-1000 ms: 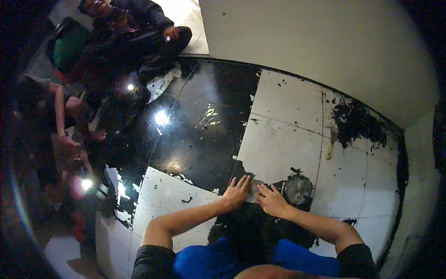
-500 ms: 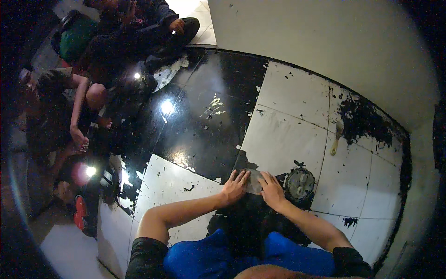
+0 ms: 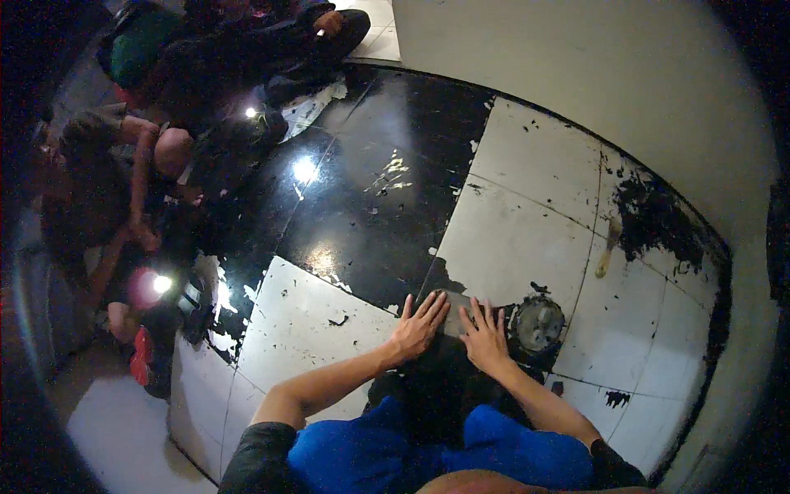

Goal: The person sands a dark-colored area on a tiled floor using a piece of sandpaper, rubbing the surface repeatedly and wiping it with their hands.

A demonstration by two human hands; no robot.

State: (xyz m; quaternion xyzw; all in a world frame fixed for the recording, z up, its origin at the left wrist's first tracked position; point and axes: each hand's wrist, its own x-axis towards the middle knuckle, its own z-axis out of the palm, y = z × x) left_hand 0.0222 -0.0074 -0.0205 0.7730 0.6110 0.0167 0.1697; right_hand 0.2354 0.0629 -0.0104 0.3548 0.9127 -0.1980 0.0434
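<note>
Just ahead of my knees, a flat grey rectangular piece (image 3: pixel 452 316) lies on the dark floor patch between my hands. My left hand (image 3: pixel 417 331) rests at its left side, fingers stretched and touching it. At its right edge, my right hand (image 3: pixel 486 339) lies flat with the fingers spread. Both palms face down, and my thumbs are hard to make out. Beside the right hand sits a round, dirty metal drain cover (image 3: pixel 539 323) set in the floor.
A tool with a yellowish handle (image 3: pixel 605 258) lies on the white tiles (image 3: pixel 527 206) to the right. Peeling black coating (image 3: pixel 370 198) covers the floor ahead. A pale wall (image 3: pixel 592 58) bounds the far right. Other people sit at the left, near bright lights (image 3: pixel 162 284) and a red shoe (image 3: pixel 141 358).
My fingers have spread wider on both hands, while the grey piece stays between them. The view has shifted slightly. At the left, a person's hand has moved a little.
</note>
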